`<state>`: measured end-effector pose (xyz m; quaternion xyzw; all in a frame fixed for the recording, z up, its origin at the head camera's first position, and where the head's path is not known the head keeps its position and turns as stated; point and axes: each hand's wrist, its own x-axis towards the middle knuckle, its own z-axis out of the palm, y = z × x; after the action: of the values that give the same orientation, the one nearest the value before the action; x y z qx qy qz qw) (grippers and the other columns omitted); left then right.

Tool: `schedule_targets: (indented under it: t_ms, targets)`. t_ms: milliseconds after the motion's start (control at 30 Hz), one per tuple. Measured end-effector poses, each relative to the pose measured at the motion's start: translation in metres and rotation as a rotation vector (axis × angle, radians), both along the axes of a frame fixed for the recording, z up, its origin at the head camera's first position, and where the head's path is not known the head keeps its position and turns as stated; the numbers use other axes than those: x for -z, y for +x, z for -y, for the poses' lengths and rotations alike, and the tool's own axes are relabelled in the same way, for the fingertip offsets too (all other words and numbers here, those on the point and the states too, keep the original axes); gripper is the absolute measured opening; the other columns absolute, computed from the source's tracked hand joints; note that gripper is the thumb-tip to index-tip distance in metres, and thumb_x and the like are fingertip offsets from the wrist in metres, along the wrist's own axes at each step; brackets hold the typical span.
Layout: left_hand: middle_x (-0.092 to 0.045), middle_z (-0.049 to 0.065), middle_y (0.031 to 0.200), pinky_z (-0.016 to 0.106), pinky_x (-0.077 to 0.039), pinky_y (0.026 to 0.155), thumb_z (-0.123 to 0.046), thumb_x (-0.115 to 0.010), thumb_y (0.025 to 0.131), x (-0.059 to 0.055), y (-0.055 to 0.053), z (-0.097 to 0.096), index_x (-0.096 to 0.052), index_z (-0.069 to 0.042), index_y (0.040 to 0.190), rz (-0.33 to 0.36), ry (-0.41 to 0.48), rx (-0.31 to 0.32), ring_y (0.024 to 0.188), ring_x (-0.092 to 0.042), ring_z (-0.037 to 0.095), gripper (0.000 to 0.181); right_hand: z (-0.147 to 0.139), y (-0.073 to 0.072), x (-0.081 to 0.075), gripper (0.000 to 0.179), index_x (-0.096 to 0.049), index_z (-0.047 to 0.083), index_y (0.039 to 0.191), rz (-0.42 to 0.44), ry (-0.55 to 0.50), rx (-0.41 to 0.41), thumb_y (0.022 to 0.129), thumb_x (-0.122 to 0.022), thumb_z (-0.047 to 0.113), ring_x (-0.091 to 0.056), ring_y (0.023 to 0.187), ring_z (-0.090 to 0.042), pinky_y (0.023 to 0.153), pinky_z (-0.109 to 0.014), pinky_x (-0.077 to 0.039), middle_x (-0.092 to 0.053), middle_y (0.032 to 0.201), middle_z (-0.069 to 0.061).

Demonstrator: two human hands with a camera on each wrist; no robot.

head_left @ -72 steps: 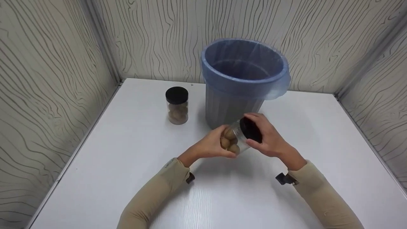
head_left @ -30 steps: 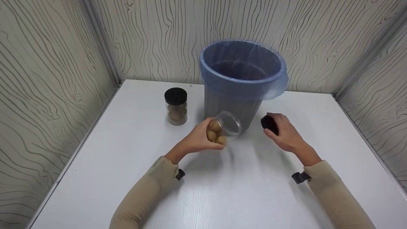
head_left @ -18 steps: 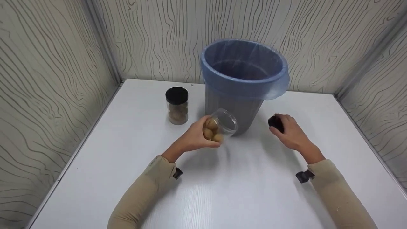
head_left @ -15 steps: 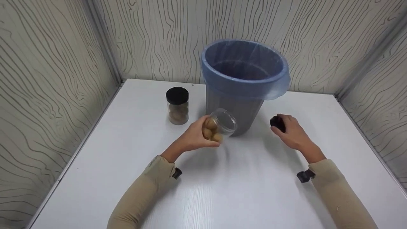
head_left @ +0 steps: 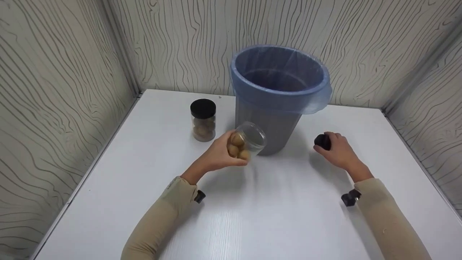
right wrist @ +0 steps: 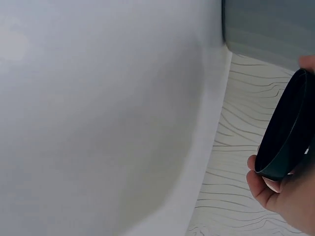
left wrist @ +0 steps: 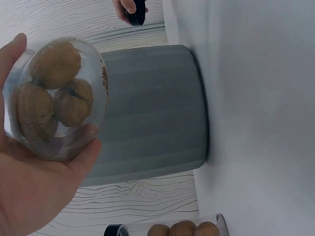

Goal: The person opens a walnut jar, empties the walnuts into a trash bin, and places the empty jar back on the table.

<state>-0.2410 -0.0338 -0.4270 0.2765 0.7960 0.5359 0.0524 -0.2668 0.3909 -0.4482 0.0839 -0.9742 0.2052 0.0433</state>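
My left hand (head_left: 219, 154) grips a clear jar (head_left: 254, 139) that has no lid and tilts with its mouth up to the right. Several walnuts (left wrist: 55, 65) lie at the bottom of this jar, as the left wrist view shows through its base. Over on the right, my right hand (head_left: 339, 151) holds a black lid (head_left: 322, 142) by its edge, above the table. Its hollow inside (right wrist: 285, 123) faces left in the right wrist view. A second jar (head_left: 203, 121), with its black lid on and walnuts inside, stands upright on the table to the left.
A grey bin (head_left: 269, 122) with a blue bag liner (head_left: 281, 97) folded over its rim stands just behind the held jar. The white table (head_left: 144, 151) meets walls (head_left: 173, 43) with a wood-grain pattern at the back and sides.
The black lid has come off the jar in my left hand. My right hand has moved right with the lid, and my left hand has shifted left and slightly up with the jar.
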Motion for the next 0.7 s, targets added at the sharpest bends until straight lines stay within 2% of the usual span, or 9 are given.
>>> schedule_targets:
  t_ms: [300,700]
  targets:
    - [-0.053,0.0,0.122,0.032,-0.047,0.087,-0.037,-0.085,0.066,-0.001,0.0,0.002,-0.032,-0.013,0.144,-0.025,-0.007,-0.015,0.105,-0.054,0.013,0.098,-0.014,-0.005,0.01,0.086,-0.028,-0.012,0.138,0.115,0.021,0.064,0.087,-0.057,0.052,-0.035,0.112,-0.049,0.092,-0.064,-0.033,-0.035,0.126,-0.037]
    - [-0.053,0.0,0.121,0.032,-0.047,0.086,-0.037,-0.085,0.067,-0.002,-0.001,0.003,-0.033,-0.011,0.143,-0.011,-0.001,-0.012,0.104,-0.054,0.014,0.095,-0.03,-0.012,0.023,0.09,-0.027,-0.013,0.137,0.17,0.07,0.09,0.085,-0.059,0.054,-0.033,0.113,-0.053,0.092,-0.066,-0.031,-0.033,0.126,-0.04]
